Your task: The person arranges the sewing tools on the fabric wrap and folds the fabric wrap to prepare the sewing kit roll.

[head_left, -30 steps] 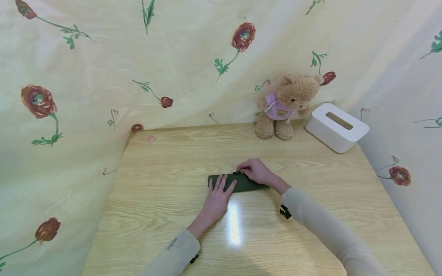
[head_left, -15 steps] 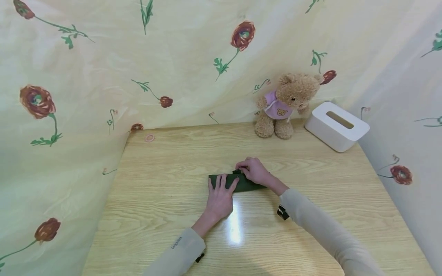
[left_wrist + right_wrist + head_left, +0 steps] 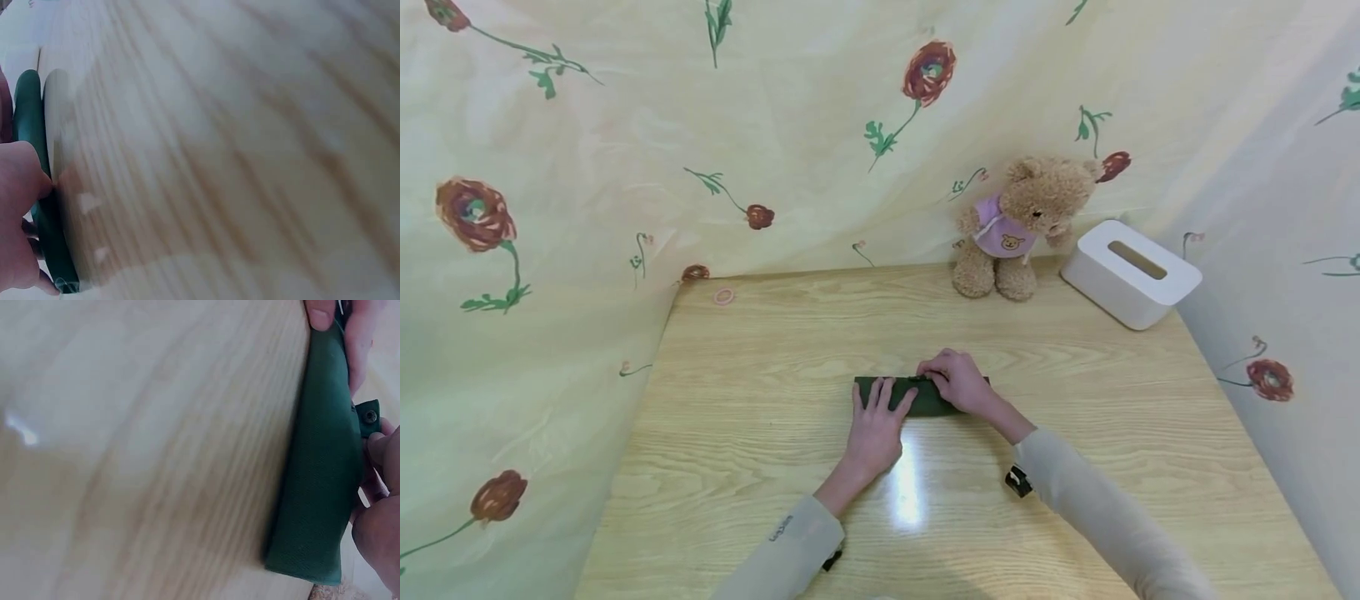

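A long dark green case [image 3: 936, 402] of soft-looking material lies crosswise on the wooden table. My left hand [image 3: 874, 425] rests on its left half with the fingers spread and pressing down. At the far edge, near the middle, my right hand [image 3: 958, 383] pinches a short green tab [image 3: 368, 417] that bears a metal snap button [image 3: 370, 416]. The right wrist view shows the case [image 3: 319, 469] as a flattened roll, with the left thumb [image 3: 320, 317] on its far end. In the left wrist view the left hand [image 3: 19, 206] covers part of the case.
Behind the case, a teddy bear [image 3: 1007, 237] in a purple top sits against the flowered cloth [image 3: 820, 133]. A white tissue box [image 3: 1123, 279] stands at the back right. A small pink ring [image 3: 723, 297] lies at the back left of the table [image 3: 737, 400].
My right hand has shifted slightly toward me with the tab, which now lies lower against the case's far edge. My left hand has slid a little to the right.
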`<control>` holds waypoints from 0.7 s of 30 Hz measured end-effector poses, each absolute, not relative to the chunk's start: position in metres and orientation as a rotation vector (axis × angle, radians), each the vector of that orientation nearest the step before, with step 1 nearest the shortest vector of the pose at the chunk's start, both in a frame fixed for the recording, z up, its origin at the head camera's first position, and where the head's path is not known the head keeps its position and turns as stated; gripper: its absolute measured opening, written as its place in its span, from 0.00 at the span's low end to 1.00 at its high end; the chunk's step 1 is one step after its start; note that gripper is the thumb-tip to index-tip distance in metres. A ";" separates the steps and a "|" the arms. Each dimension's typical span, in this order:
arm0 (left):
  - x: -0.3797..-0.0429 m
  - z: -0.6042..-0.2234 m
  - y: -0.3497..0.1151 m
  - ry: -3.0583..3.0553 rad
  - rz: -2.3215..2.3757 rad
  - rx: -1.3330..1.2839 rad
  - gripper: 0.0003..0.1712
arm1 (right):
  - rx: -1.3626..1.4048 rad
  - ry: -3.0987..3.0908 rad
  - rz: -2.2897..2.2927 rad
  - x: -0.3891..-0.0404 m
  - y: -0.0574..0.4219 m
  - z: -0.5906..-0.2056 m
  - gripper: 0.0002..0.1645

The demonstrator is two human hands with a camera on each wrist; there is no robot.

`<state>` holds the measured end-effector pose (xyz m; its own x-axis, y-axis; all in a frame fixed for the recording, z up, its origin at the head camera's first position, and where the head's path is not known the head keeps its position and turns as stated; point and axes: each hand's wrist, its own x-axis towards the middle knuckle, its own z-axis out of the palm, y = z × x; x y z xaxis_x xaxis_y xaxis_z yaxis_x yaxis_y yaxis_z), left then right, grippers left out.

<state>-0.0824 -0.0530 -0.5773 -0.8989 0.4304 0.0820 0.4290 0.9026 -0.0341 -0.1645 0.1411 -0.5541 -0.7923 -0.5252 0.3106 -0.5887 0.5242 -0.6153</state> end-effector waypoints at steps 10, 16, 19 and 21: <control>-0.082 -0.579 -0.055 -2.952 0.020 -0.679 0.46 | 1.085 -2.566 1.041 -0.156 0.139 -0.557 0.12; -0.082 -0.581 -0.053 -2.926 -0.012 -0.641 0.32 | 1.107 -2.540 1.046 -0.152 0.141 -0.560 0.11; -0.082 -0.583 -0.050 -2.917 -0.063 -0.609 0.30 | 1.107 -2.523 1.064 -0.150 0.142 -0.562 0.12; -0.082 -0.583 -0.049 -2.903 -0.116 -0.589 0.29 | 1.100 -2.519 1.076 -0.149 0.142 -0.563 0.11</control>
